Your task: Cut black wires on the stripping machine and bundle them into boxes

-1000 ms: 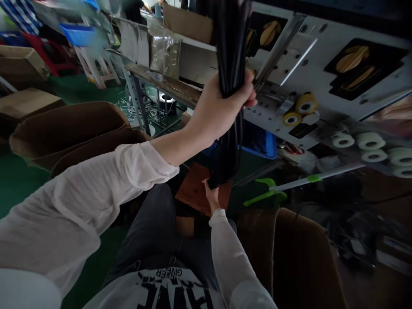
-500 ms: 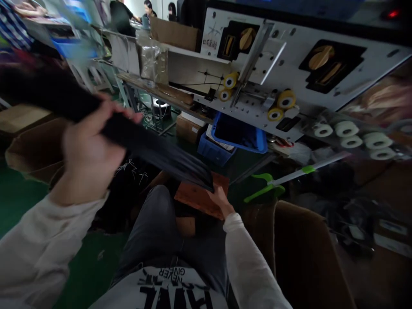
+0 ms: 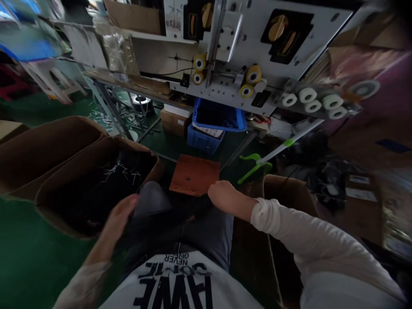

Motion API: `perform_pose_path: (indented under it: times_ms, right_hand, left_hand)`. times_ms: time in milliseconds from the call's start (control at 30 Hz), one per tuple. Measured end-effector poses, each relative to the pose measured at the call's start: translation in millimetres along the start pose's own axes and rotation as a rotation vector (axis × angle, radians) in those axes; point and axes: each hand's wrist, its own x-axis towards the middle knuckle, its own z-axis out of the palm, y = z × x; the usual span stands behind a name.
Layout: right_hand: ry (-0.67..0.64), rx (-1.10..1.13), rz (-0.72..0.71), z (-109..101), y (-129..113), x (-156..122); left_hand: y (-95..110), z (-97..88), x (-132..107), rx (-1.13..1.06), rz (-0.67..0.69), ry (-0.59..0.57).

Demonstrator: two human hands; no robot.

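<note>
A long bundle of black material (image 3: 180, 210), dark and hard to make out, lies across my lap. My right hand (image 3: 223, 196) is closed in a fist on its right end, just above my right thigh. At the left end, beside my left knee, is my left hand (image 3: 119, 212), blurred by motion; its grip on the bundle cannot be made out. An open cardboard box (image 3: 41, 201) stands next to that hand, with black material and thin white ties (image 3: 117, 168) inside. Beyond my knees sits an orange-brown board (image 3: 195, 174).
A machine panel with yellow rollers (image 3: 199, 62) faces me, with white rolls (image 3: 307, 95) at its right. Blue bins (image 3: 206, 139) stand beneath. A green-and-white pole (image 3: 257, 163) leans to the right, near another open cardboard box (image 3: 289, 189).
The black bundle has come down from its raised, slanting position onto my lap. My left hand has dropped towards my left knee, and my view has shifted right and down.
</note>
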Motion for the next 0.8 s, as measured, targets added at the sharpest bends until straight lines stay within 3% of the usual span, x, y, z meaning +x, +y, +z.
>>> perform_pose_path:
  times_ms: [100, 167, 233, 333, 433, 533, 600, 667, 733, 800]
  right_hand:
    - [-0.040, -0.038, 0.065, -14.1, -10.1, 4.3]
    - [-0.062, -0.032, 0.105, -19.7, -14.6, 9.0]
    - [-0.037, -0.002, 0.127, -24.0, -17.5, 13.4]
    - [0.045, 0.034, 0.109, -33.1, -17.1, 17.2]
    - [0.192, 0.029, 0.035, -50.0, -2.2, 13.2]
    - [0.604, 0.155, -0.151, -67.6, 29.7, 1.1]
    - [0.908, 0.394, -0.247, -70.2, 49.2, -2.6]
    - [1.111, 0.740, -0.248, -61.2, 53.8, 5.2]
    - [1.143, 1.136, -0.246, -43.6, 36.6, 25.6]
    - [0.990, 1.485, -0.340, -25.4, 0.5, 53.9]
  left_hand:
    - [38.9, 76.2, 23.4, 0.036, 0.315, -0.383]
    - [68.5, 119.4, 28.9, 0.109, 0.485, -0.486]
    - [89.9, 150.2, 28.8, 0.215, 0.511, -0.471]
    - [101.5, 170.9, 29.0, 0.185, 0.387, -0.402]
    - [102.7, 166.4, 37.0, 0.120, 0.345, -0.400]
    - [109.7, 143.5, 49.8, -0.106, 0.265, -0.513]
    - [119.2, 122.3, 58.6, -0.379, 0.198, -0.597]
    - [131.8, 101.0, 67.0, -0.578, 0.184, -0.613]
    - [147.7, 83.3, 74.6, -0.658, 0.226, -0.549]
    - [167.9, 71.2, 81.4, -0.663, 0.313, -0.457]
